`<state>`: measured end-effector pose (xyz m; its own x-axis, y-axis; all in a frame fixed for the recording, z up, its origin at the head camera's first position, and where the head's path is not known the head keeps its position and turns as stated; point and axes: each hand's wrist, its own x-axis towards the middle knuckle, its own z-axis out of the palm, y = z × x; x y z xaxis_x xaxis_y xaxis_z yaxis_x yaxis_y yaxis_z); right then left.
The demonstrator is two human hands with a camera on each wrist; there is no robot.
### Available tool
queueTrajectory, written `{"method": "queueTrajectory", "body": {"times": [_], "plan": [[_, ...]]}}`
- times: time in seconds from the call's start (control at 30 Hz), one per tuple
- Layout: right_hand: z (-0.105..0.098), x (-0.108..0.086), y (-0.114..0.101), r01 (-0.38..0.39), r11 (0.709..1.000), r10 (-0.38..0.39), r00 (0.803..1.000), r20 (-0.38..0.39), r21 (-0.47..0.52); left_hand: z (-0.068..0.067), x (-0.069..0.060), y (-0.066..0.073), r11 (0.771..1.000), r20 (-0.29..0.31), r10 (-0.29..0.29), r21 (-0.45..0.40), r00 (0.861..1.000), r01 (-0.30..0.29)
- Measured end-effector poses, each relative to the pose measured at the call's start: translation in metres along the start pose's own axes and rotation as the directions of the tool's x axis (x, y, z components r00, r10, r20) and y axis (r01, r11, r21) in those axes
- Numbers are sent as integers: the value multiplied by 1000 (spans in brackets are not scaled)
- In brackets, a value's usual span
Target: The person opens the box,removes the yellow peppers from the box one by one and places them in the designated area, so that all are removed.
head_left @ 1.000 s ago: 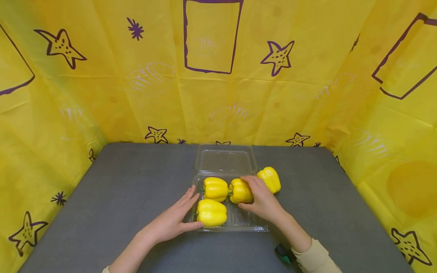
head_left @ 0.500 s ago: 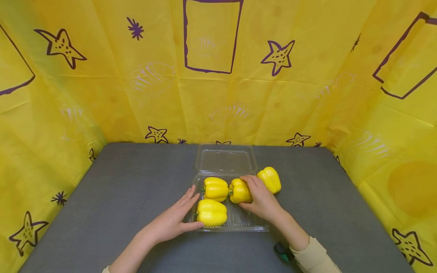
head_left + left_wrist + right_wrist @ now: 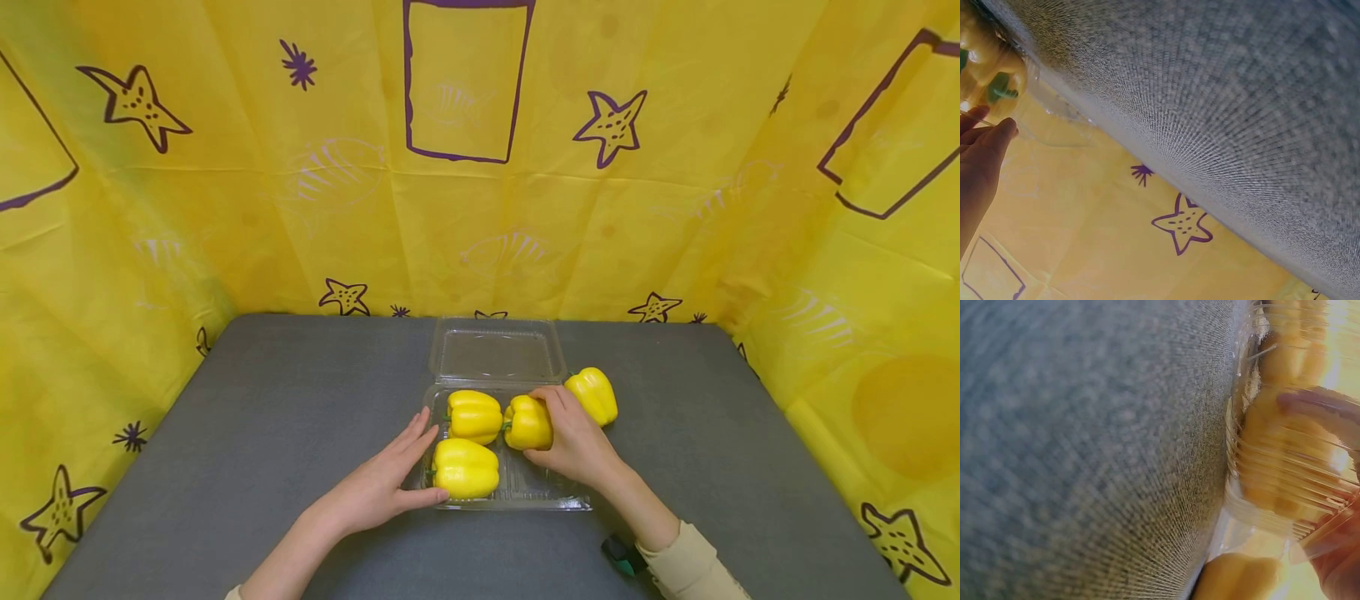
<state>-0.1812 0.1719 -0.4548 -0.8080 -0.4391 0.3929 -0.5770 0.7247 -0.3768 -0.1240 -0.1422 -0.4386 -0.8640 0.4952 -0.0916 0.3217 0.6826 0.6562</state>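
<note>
A clear plastic container (image 3: 540,497) lies with its lid (image 3: 495,350) folded back. Two yellow peppers (image 3: 466,469) (image 3: 475,416) sit in its left half. My right hand (image 3: 577,437) grips a third pepper (image 3: 527,422) by its right side, inside the container; the right wrist view shows a fingertip (image 3: 1310,403) on a pepper (image 3: 1285,450) through the plastic wall. My left hand (image 3: 382,483) has its fingers extended along the container's left edge, thumb at the front corner. In the left wrist view this hand (image 3: 979,162) touches the clear rim beside green stems (image 3: 1000,89).
Another yellow pepper (image 3: 592,396) lies on the grey table (image 3: 300,400) just right of the container, behind my right hand. A dark object (image 3: 621,553) is beside my right wrist. Yellow patterned cloth (image 3: 480,217) stands around the table's back and sides.
</note>
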Motion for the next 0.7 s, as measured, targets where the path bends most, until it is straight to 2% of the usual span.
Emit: {"method": "queueTrajectory", "body": {"times": [0.37,0.7], "plan": [[1,-2,-2,14,999,-10,995,-96,43,0,0,-1,1000,-5,1,4,1000,-1],[-7,-6,-5,-89,981,105,991,-84,172,0,0,0,1000,-5,-3,-1,1000,3]]}}
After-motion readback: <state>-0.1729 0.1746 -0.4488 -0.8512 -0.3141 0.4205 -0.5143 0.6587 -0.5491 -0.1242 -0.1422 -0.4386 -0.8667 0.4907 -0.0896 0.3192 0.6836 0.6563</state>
